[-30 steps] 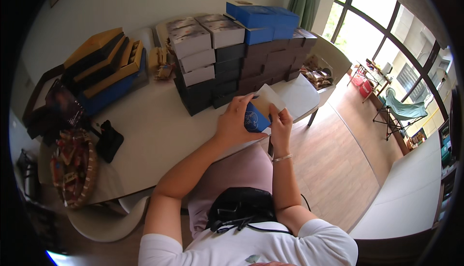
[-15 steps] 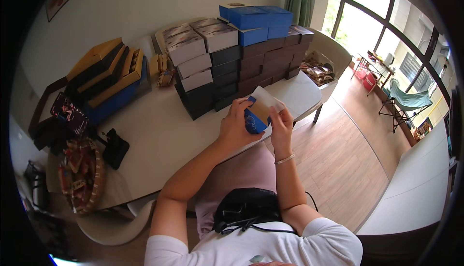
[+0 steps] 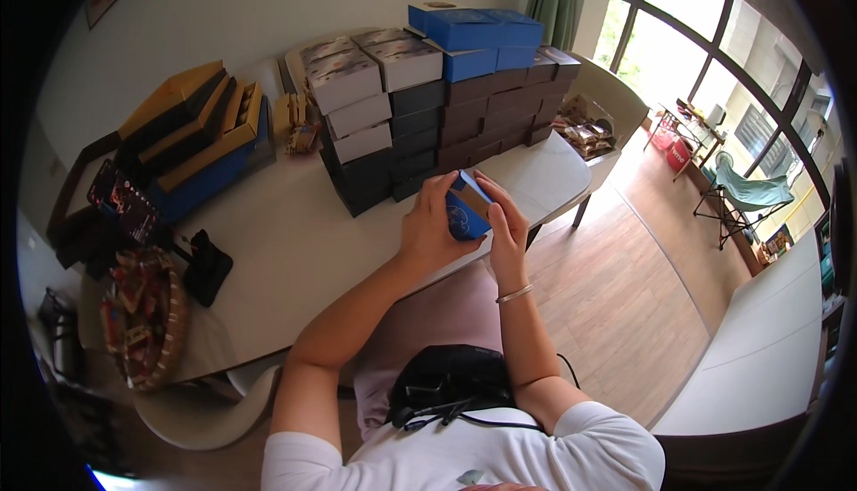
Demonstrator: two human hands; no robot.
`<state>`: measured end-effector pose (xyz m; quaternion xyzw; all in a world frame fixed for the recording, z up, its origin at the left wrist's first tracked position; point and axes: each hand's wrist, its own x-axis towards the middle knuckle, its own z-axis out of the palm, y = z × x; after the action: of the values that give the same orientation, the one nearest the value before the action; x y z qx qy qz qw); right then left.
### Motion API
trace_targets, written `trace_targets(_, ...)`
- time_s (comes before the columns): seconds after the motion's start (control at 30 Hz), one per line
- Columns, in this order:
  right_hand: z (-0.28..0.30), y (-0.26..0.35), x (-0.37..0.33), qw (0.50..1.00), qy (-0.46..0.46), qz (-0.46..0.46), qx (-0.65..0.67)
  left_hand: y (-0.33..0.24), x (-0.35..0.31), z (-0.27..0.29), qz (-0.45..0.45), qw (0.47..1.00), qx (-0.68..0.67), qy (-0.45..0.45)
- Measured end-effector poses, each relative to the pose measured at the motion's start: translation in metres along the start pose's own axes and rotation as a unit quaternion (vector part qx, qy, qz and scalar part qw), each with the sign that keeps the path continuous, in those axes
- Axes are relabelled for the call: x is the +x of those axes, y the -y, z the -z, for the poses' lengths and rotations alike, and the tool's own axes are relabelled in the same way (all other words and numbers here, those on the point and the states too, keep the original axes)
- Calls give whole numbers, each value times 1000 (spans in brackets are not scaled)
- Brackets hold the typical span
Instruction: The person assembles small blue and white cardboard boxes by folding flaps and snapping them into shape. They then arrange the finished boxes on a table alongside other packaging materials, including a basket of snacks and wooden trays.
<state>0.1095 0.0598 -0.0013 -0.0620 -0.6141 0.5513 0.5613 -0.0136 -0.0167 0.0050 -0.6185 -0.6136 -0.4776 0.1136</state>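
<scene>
Between my hands, just over the table's near edge, is a small blue cardboard box with a pale line design on its front. My left hand grips its left side, fingers over the top and thumb beneath. Along the right side lies my right hand, fingers at the upper edge and thumb against the box. A strip of brown inner cardboard shows near the right palm. What is inside the box is hidden. Beyond my hands stand stacked grey-white boxes, black boxes and dark brown boxes.
Blue boxes top the brown stack. At left, open yellow-lined boxes lean near a phone on a black stand. A woven basket holds packaged snacks. A white table spans the middle; a chair stands below it.
The white-and-brown flap that stood up from the blue box is now folded down. My right hand has moved left, against the box's side.
</scene>
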Motion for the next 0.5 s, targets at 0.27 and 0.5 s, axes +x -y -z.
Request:
trace_targets(0.27,-6,-4,-1,1000,-12,22,-7,-6,1,4,-19,999,43,-15)
trace_targets(0.5,-7,-5,-1,997,-21,44,-64,-4,2,3,-24,997,64,-22)
